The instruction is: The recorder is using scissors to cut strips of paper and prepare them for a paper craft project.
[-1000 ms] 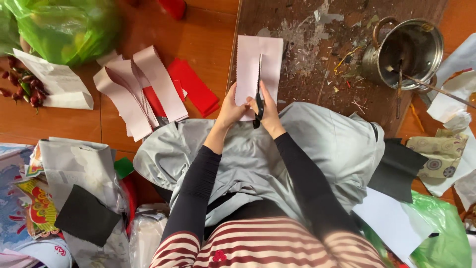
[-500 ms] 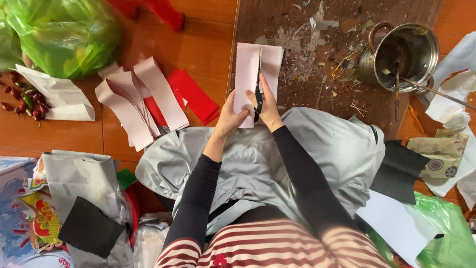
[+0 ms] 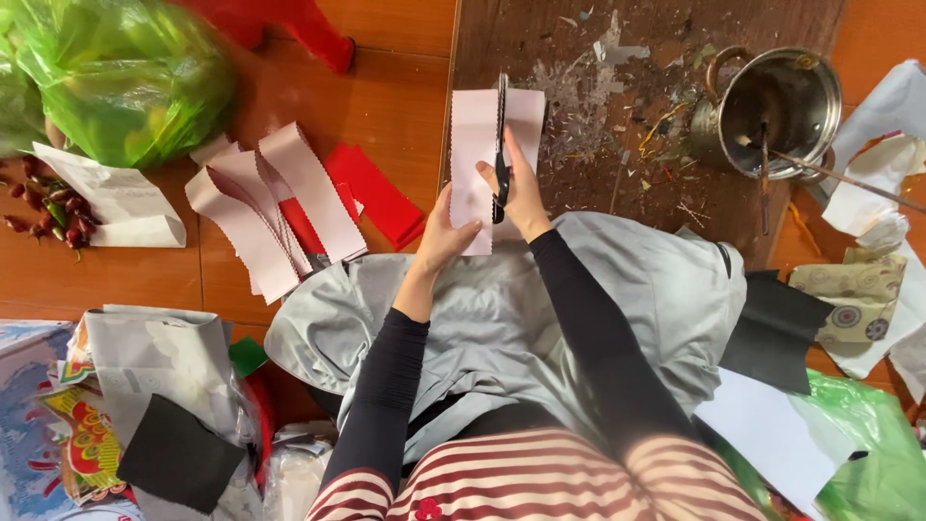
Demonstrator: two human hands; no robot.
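Note:
My left hand (image 3: 446,234) grips the lower left edge of a pale pink sheet of paper (image 3: 473,145) held out over my lap. My right hand (image 3: 518,191) is closed around the handles of dark scissors (image 3: 502,135), whose blades run up the middle of the sheet to its top edge. The paper is split lengthwise along the blades, with a wider strip on the left and a narrower one on the right. A grey cloth (image 3: 579,318) covers my lap beneath both arms.
Cut pink strips (image 3: 280,207) and red paper pieces (image 3: 371,198) lie on the orange floor at left. A green plastic bag (image 3: 116,77) and red chillies (image 3: 48,207) sit further left. A metal pot (image 3: 776,111) with sticks stands at right on a scrap-littered dark board (image 3: 627,145).
The scissors have advanced up the pink sheet to its top edge, lengthening the cut. Both hands have stayed on the paper and scissors.

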